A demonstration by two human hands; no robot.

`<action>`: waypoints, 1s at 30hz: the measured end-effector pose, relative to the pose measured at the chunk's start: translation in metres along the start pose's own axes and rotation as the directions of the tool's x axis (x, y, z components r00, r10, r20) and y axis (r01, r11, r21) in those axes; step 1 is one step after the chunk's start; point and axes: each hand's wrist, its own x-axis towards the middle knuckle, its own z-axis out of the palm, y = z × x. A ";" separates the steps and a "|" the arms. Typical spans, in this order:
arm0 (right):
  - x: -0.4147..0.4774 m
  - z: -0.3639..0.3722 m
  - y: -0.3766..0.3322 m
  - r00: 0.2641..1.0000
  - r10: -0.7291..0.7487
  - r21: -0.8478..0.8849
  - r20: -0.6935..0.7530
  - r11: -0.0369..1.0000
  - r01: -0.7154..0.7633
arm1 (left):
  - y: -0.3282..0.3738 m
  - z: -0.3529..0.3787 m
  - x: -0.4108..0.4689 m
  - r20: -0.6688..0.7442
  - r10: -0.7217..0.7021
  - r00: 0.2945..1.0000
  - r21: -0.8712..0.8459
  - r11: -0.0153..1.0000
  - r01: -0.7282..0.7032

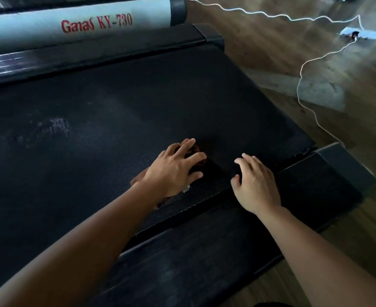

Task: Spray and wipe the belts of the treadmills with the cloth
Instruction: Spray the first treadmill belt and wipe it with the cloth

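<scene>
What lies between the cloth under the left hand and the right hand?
Only bare black belt, per the head view: left hand presses the cloth, right hand rests apart.

A single wide-angle head view looks forward and down from close above the belt, across its near rail. The view is tilted, with floor at upper right.

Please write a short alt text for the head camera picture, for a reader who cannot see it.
A person's left hand presses a brown cloth on a black treadmill belt, while the right hand rests open near the belt's edge. A white cable lies on the wooden floor to the right.
</scene>
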 end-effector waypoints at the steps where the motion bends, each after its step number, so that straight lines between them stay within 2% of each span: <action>1: 0.001 0.000 -0.001 1.000 -0.017 0.003 0.000 1.000 0.017 | 0.001 -0.002 -0.002 0.007 -0.007 1.000 -0.006 1.000 0.007; 8: 0.009 -0.004 -0.013 0.997 -0.067 0.020 -0.028 0.998 0.067 | -0.001 -0.011 -0.007 -0.079 0.000 0.997 -0.079 0.997 -0.007; 15: 0.024 0.002 -0.060 0.989 -0.143 0.065 -0.038 0.987 0.145 | -0.030 -0.030 -0.030 -0.173 -0.157 0.972 -0.177 0.976 0.126; 23: 0.041 0.022 -0.132 0.968 -0.251 0.136 -0.009 0.959 0.250 | -0.091 -0.062 -0.076 -0.245 -0.363 0.899 -0.222 0.924 0.312; 30: 0.059 0.035 -0.203 0.935 -0.352 0.180 0.026 0.922 0.343 | -0.152 -0.089 -0.122 -0.296 -0.513 0.806 -0.230 0.857 0.461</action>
